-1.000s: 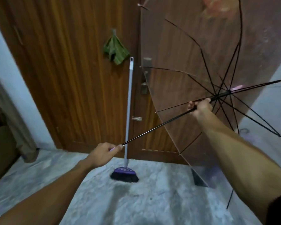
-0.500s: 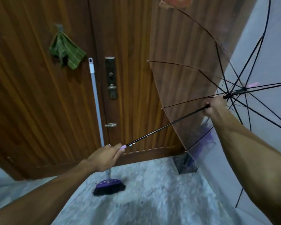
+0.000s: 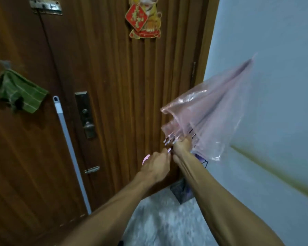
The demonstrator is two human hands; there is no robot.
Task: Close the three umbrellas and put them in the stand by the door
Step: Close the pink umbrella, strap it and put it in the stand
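Observation:
A clear pink umbrella is folded down, its tip pointing up and right along the pale wall. My right hand grips it at the canopy's lower rim, where the pink rib tips bunch together. My left hand is just below and left of it, closed on the pink handle. The dark wire stand sits on the floor in the corner between door and wall, partly hidden behind my right forearm, with something purple inside it.
A brown wooden door fills the left and middle. A broom's grey handle leans on it beside the lock plate. A green cloth hangs at left, a red paper ornament at top. The marble floor shows below.
The umbrella was open with its ribs spread; now the canopy is collapsed. My right hand slid down the shaft to just above my left. The view has moved closer to the door.

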